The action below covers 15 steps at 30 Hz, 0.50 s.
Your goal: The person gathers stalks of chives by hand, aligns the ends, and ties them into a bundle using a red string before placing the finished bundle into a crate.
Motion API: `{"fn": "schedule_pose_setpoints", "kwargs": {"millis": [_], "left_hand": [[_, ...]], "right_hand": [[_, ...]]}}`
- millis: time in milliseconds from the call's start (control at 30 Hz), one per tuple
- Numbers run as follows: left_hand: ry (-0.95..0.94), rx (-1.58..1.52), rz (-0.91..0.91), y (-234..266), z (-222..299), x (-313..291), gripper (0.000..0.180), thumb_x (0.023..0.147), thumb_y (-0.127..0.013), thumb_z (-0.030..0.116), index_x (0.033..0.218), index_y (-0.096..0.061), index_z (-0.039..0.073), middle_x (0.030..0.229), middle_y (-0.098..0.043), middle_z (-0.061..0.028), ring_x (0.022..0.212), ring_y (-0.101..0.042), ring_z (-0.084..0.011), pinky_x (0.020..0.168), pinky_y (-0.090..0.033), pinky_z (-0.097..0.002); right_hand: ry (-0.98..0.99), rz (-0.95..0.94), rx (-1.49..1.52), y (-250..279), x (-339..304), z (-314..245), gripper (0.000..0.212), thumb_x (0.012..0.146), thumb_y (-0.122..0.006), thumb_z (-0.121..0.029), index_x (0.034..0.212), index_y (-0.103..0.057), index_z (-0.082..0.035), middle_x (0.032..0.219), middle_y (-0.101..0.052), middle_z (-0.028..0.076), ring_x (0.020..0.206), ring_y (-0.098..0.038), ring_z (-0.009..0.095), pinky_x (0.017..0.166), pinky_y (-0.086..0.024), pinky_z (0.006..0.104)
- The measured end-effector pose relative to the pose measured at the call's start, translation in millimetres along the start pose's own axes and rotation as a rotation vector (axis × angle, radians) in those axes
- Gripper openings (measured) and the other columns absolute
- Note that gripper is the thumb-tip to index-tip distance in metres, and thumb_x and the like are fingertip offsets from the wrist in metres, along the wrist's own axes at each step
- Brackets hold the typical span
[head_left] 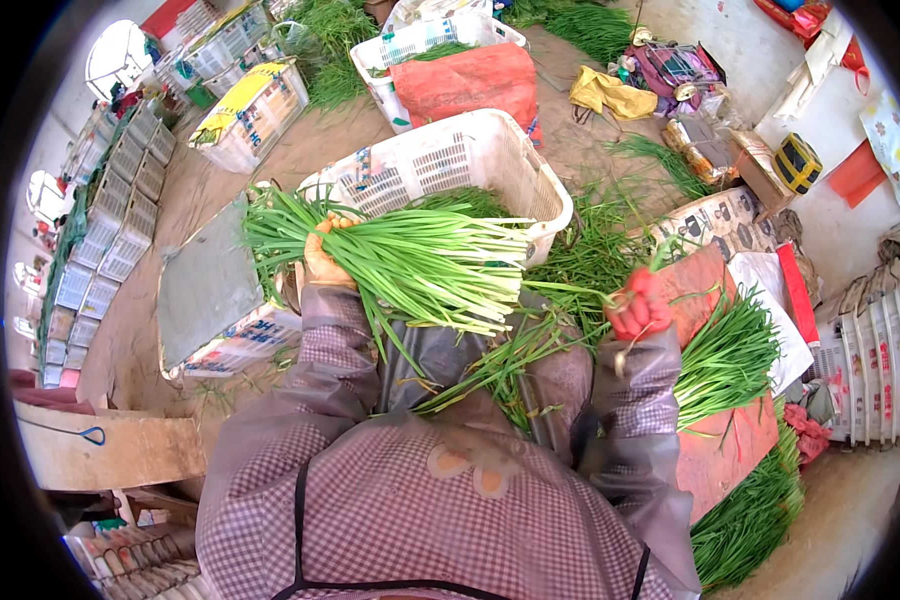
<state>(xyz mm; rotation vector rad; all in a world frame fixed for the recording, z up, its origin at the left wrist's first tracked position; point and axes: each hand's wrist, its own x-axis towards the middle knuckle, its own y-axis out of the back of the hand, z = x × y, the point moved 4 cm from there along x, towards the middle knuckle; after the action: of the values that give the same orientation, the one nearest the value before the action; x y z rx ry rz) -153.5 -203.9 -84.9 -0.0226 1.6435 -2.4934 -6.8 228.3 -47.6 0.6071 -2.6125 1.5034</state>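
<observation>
A thick bunch of green chives [440,250] lies across my left hand [326,256], whose gloved fingers are wrapped around it. Its pale cut ends point right, and the leafy tips hang to the left. My right hand [640,308], in a red glove, is closed on a thin chive stalk [575,291] trailing leftward toward the bunch. Loose chives [510,385] are strewn over my lap. Just beyond the bunch stands a white plastic crate [552,195] with more greens inside. Beside my right forearm, another bundle of chives [725,360] rests on a red surface [730,455].
A crate with a grey panel [205,280] stands at left. Farther off are a crate with a red sack [470,85] and a yellow-topped crate [255,110]. Stacked crates [110,230] line the left wall. Scattered greens [600,235] and a cardboard box [715,225] are at right.
</observation>
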Motion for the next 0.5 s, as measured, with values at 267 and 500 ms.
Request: {"fn": "schedule_pose_setpoints", "kwargs": {"millis": [267,500], "left_hand": [[0.026,0.050,-0.194,31.0,-1.5,26.7,0.014,0.079,-0.055,0.014,0.086,-0.058,0.003,0.078,-0.060,-0.0104,0.075,-0.058,-0.0249,0.082,-0.049,-0.0412],[-0.063,0.100,0.234,15.8,3.2,-4.7,0.015,0.078,-0.055,0.018,0.082,-0.057,0.004,0.082,-0.062,-0.0117,0.078,-0.059,-0.0282,0.080,-0.050,-0.0445]], "right_hand": [[-0.329,0.608,-0.191,11.8,24.6,118.5,0.051,0.093,-0.054,-0.015,0.140,-0.038,-0.002,0.082,-0.061,0.000,0.055,-0.055,0.013,0.043,-0.043,0.0284],[-0.183,0.407,-0.227,-8.5,-17.0,56.5,0.044,0.093,-0.058,-0.016,0.133,-0.048,0.000,0.061,-0.051,-0.003,0.045,-0.044,0.007,0.043,-0.038,0.0222]]}}
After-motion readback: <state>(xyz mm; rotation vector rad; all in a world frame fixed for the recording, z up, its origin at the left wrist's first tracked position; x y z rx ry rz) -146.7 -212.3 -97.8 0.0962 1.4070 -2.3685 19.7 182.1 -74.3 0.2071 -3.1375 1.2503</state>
